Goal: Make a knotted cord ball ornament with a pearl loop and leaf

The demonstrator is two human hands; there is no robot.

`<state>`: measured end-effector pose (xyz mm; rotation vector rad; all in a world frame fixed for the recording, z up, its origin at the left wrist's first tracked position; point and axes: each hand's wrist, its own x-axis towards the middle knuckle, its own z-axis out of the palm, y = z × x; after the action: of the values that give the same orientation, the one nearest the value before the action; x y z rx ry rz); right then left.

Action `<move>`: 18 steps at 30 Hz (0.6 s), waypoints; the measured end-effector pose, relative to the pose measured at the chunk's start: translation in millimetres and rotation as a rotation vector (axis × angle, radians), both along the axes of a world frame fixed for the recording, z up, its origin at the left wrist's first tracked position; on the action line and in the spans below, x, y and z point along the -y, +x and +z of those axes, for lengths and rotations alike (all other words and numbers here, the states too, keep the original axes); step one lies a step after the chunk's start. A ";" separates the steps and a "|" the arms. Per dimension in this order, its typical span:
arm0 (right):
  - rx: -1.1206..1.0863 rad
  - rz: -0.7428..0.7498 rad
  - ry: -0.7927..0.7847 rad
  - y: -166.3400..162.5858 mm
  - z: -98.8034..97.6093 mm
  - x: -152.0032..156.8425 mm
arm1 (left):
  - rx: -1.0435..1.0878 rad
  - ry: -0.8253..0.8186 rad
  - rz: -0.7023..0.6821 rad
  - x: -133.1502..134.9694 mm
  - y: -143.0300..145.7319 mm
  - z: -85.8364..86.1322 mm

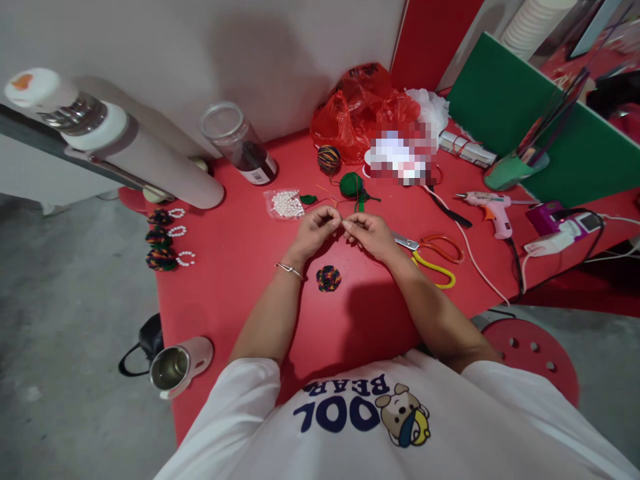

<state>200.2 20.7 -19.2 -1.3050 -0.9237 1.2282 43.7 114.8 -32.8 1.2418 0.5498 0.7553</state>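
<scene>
My left hand and my right hand meet above the red table, fingertips pinched together. A thin strand of yarn appears to run between them, though its end is hidden by the fingers. Just beyond lie a green ball of yarn and a small green crocheted leaf. Further back sits a multicolored ball of yarn. A multicolored crocheted flower rests on the table between my forearms. Left of my left hand is a clear bag of white beads.
Scissors with red and yellow handles lie beside my right forearm. Further right are a pink glue gun and a power strip. A tall bottle, a jar and a mug stand left. Beaded yarn pieces line the left edge.
</scene>
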 end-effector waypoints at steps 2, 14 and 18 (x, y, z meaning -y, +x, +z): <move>0.014 0.008 0.009 0.0 -0.1 -0.1 | 0.008 -0.025 -0.012 0.2 0.4 -2.0; -0.014 0.001 0.009 -0.8 -2.3 -1.7 | -0.008 -0.013 0.119 -6.8 -1.7 -0.3; -0.072 -0.009 0.013 -0.1 -2.2 -3.3 | -0.028 0.042 0.117 -5.9 -2.5 2.2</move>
<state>200.1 24.0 -21.4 -1.2449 -0.8722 1.2521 41.1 120.7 -30.6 1.2691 0.6359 0.8525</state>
